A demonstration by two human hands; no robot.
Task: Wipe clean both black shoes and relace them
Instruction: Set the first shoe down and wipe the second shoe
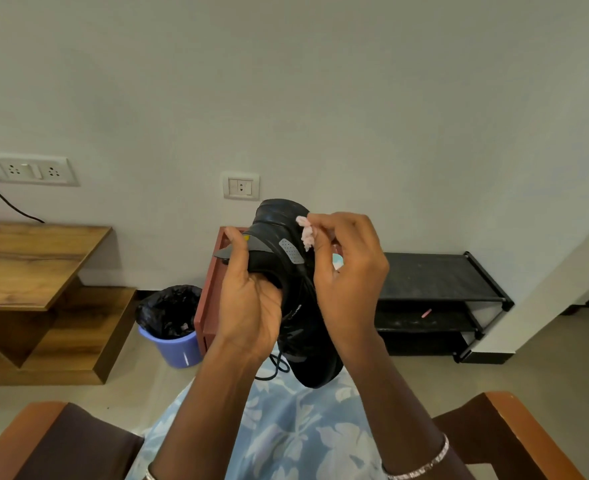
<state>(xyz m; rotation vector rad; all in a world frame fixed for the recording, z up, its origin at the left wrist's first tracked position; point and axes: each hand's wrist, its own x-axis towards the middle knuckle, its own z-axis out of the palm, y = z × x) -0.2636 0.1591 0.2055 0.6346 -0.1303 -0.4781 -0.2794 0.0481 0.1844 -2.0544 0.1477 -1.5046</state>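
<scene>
Left to right: wooden surface by the wall, then a blue bin with a black liner on the floor, neither in play. My left hand is closed on the black shoe, fingers tucked into the collar opening, thumb up along the heel side, holding it in the air above my lap, heel end up and toe pointing down toward my knees. A loose lace hangs off the lower end, so it looks unlaced or only partly laced; I cannot tell which. My right hand is pinched narrow on a small pink cloth, which touches the shoe's upper side near the heel. Step in hand, I judge: wiping the first shoe, heel area. I see no second shoe here; the black rack at far right looks bare apart from a small pink thing. Next move calls for dragging the cloth down the side toward the toe while my left hand keeps the shoe steady, then turning it for the other side. Relacing comes later.
</scene>
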